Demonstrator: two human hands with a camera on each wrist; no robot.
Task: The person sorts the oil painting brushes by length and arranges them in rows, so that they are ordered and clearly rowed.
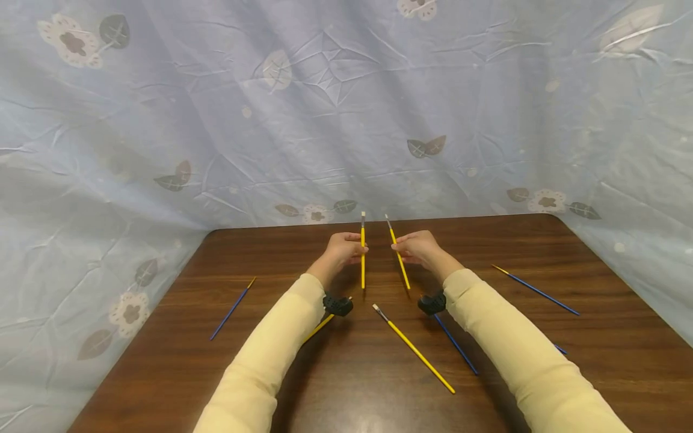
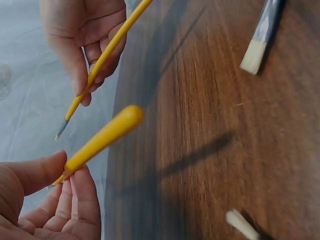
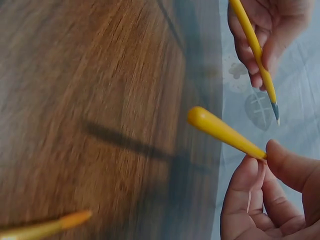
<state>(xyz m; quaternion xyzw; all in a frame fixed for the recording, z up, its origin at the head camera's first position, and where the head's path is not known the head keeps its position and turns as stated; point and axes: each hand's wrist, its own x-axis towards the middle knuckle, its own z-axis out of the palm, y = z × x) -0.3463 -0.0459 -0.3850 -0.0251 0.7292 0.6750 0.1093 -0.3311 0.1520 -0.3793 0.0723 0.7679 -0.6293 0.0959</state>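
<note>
My left hand (image 1: 343, 249) pinches a yellow paintbrush (image 1: 363, 270) between thumb and fingers, its pale bristles pointing up and away. In the left wrist view, the rounded handle end of that yellow paintbrush (image 2: 107, 135) points toward the camera. Opposite it, my right hand (image 1: 422, 248) pinches a second yellow paintbrush (image 1: 403, 270), tilted with its bristle tip leaning left. Both brushes are raised over the table and cast shadows on it. A gap separates the two hands. Below them, another yellow paintbrush (image 1: 422, 357) lies slanted on the wood.
A dark wooden table (image 1: 346, 385) ends at a flower-patterned curtain (image 1: 335, 120). Blue paintbrushes lie at the left (image 1: 233, 313), far right (image 1: 541, 293) and near the right forearm (image 1: 457, 346). One more yellow paintbrush (image 1: 319, 328) is partly hidden by the left forearm.
</note>
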